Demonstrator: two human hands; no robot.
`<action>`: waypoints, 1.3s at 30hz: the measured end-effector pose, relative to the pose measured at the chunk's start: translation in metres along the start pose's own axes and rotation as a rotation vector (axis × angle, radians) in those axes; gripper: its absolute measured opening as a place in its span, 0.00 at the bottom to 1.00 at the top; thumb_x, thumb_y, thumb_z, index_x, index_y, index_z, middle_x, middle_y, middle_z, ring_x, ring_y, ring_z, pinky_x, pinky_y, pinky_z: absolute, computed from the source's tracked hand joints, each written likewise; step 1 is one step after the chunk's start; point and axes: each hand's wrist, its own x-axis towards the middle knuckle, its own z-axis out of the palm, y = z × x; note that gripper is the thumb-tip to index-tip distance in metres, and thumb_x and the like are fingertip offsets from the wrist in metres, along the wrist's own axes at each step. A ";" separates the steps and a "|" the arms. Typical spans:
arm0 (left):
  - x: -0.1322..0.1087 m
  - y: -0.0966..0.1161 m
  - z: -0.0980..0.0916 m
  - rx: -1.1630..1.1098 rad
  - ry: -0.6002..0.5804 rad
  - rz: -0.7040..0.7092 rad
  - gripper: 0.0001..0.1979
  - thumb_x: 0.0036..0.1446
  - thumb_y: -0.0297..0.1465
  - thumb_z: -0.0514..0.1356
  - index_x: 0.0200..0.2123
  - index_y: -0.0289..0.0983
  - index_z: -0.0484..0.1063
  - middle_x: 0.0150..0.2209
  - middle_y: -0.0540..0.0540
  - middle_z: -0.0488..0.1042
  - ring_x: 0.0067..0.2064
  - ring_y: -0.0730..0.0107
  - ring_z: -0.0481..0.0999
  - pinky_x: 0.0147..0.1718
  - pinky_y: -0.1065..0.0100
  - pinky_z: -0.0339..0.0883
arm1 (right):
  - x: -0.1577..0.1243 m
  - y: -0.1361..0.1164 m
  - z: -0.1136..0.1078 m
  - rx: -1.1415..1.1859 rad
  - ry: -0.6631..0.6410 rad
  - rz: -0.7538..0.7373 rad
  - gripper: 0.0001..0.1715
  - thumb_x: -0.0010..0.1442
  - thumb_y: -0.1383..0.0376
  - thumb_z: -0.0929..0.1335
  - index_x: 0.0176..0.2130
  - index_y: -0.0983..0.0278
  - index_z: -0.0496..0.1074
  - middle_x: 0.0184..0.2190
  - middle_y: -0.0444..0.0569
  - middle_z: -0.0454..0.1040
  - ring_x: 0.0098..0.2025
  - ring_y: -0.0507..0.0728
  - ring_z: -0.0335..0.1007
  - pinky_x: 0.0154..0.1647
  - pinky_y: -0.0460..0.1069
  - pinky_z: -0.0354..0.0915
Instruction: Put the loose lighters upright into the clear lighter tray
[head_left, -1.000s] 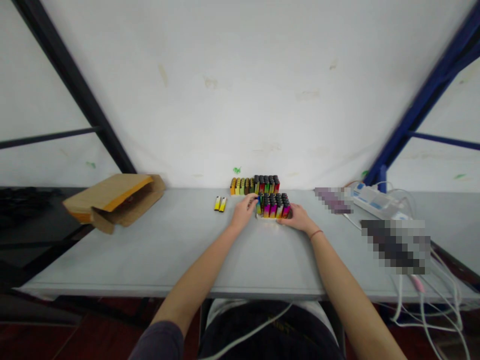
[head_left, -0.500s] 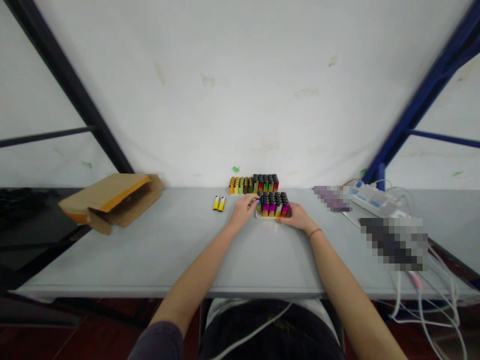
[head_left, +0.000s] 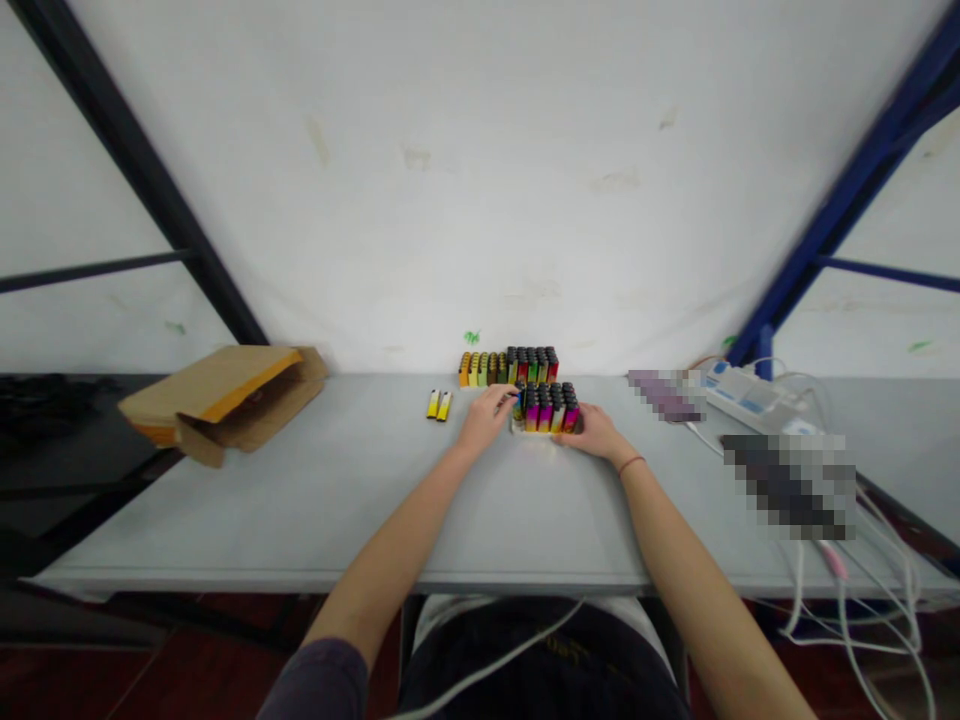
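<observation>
A block of upright lighters (head_left: 551, 412) with black tops and pink, yellow and pale bodies stands in a shallow white tray (head_left: 534, 432). At the tray's left end my left hand (head_left: 486, 415) is closed, thumb and fingertips pinching the top of a blue lighter (head_left: 518, 405). My right hand (head_left: 596, 433) wraps the tray's right end, thumb at the front edge. Left of my left hand lie two yellow-and-white lighters (head_left: 439, 405), side by side. Behind the tray stand more lighters in rows, a yellow-green group (head_left: 482, 370) and a black-topped group (head_left: 532, 365).
An opened brown cardboard box (head_left: 217, 400) lies at the left of the grey table (head_left: 315, 500). To the right are a white power strip (head_left: 754, 398), white cables (head_left: 840, 620) and two blurred-out items. A white wall (head_left: 480, 180) rises behind.
My left fingertips have shifted very slightly at the blue lighter. My right hand and the tray stay in place; the whole view moves a little.
</observation>
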 end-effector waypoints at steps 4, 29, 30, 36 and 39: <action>0.001 0.000 0.000 0.027 -0.062 0.023 0.10 0.64 0.30 0.55 0.44 0.40 0.74 0.47 0.43 0.77 0.49 0.63 0.75 0.54 0.60 0.66 | 0.000 0.001 0.000 0.002 -0.001 -0.003 0.33 0.49 0.48 0.74 0.49 0.64 0.72 0.48 0.57 0.78 0.50 0.67 0.73 0.53 0.57 0.66; -0.007 -0.032 -0.042 0.673 -0.021 -0.445 0.10 0.62 0.31 0.54 0.36 0.35 0.76 0.42 0.32 0.77 0.52 0.47 0.70 0.51 0.49 0.58 | 0.000 0.000 0.001 -0.023 0.015 0.006 0.31 0.49 0.47 0.73 0.45 0.63 0.73 0.45 0.57 0.78 0.48 0.67 0.73 0.50 0.57 0.68; -0.006 -0.031 -0.038 0.625 0.018 -0.438 0.11 0.63 0.31 0.54 0.35 0.36 0.75 0.41 0.34 0.77 0.52 0.48 0.71 0.51 0.51 0.58 | 0.000 0.000 0.001 -0.025 0.012 0.004 0.31 0.49 0.47 0.73 0.46 0.64 0.72 0.45 0.57 0.78 0.48 0.67 0.73 0.51 0.57 0.68; 0.008 -0.024 -0.031 -0.115 0.277 -0.678 0.11 0.63 0.35 0.51 0.31 0.39 0.68 0.28 0.45 0.75 0.31 0.65 0.76 0.36 0.65 0.67 | 0.000 0.000 0.001 -0.023 0.006 -0.012 0.31 0.49 0.48 0.73 0.46 0.64 0.73 0.46 0.56 0.78 0.49 0.67 0.73 0.51 0.57 0.67; 0.012 -0.017 -0.030 -0.628 0.280 -0.872 0.09 0.64 0.35 0.50 0.36 0.38 0.67 0.27 0.49 0.74 0.22 0.73 0.71 0.28 0.69 0.68 | 0.000 -0.001 0.001 -0.031 0.005 0.000 0.32 0.49 0.47 0.73 0.47 0.64 0.72 0.47 0.57 0.78 0.49 0.67 0.73 0.52 0.57 0.67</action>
